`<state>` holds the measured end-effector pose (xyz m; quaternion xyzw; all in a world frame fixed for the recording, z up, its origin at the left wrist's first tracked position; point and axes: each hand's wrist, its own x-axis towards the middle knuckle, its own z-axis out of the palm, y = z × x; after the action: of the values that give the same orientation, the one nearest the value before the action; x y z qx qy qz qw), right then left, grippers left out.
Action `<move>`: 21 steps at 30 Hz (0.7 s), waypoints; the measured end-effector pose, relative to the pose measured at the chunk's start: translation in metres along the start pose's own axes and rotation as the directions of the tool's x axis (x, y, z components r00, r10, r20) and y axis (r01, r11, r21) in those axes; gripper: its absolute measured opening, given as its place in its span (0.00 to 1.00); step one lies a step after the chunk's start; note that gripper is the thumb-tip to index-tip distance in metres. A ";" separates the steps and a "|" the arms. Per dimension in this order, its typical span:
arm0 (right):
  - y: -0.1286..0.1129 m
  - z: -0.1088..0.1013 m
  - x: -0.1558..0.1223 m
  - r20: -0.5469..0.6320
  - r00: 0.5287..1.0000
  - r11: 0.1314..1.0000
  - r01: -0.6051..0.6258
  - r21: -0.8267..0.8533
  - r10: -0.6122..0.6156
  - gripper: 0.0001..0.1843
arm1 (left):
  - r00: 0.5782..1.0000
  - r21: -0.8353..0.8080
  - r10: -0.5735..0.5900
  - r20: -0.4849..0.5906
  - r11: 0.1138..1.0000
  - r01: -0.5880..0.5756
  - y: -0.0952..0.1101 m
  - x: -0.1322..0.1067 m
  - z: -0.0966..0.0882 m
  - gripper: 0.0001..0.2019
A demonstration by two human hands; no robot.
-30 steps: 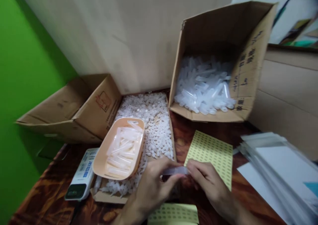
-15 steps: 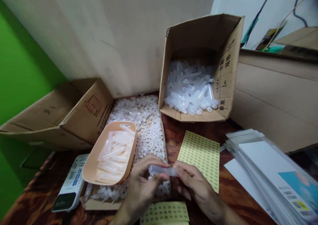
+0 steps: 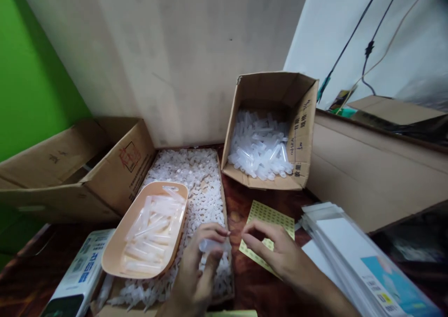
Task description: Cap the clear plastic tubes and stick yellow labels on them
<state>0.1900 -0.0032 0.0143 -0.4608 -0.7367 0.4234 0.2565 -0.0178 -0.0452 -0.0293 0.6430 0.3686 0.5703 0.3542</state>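
Tube lies crosswise, long axis running left to right.

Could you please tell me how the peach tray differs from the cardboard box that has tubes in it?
Colour and shape: the peach tray is shallow with rounded corners; the cardboard box is brown, deeper and sharp-edged.
Pose: the tray opens upward, while the box's opening faces the viewer.
Contents: the tray holds a modest layer of tubes; the box holds a much larger heap.
Shared: both are open and contain translucent, whitish tubes.
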 end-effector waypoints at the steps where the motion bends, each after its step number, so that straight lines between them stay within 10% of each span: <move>1: -0.002 -0.005 -0.002 0.067 0.998 0.998 -0.009 -0.066 0.014 0.13 | 0.999 -0.026 -0.037 -0.036 0.999 0.036 0.001 -0.001 0.000 0.08; 6: 0.004 0.004 -0.021 0.425 0.899 0.984 -0.028 -0.175 0.101 0.13 | 0.974 -0.103 -0.151 -0.170 0.985 0.135 0.011 -0.002 -0.003 0.06; 13: 0.005 0.048 -0.040 0.320 0.944 0.966 -0.001 -0.258 0.086 0.09 | 0.962 -0.058 -0.212 -0.172 0.977 0.205 0.012 -0.002 -0.005 0.06; 21: -0.001 0.002 -0.009 0.144 0.989 0.995 -0.004 -0.098 0.019 0.17 | 0.958 0.164 -0.275 0.080 0.952 0.259 0.019 0.008 -0.013 0.05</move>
<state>0.1922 -0.0125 0.0146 -0.4452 -0.7704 0.4206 0.1772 -0.0289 -0.0465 -0.0072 0.6406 0.4762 0.4537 0.3963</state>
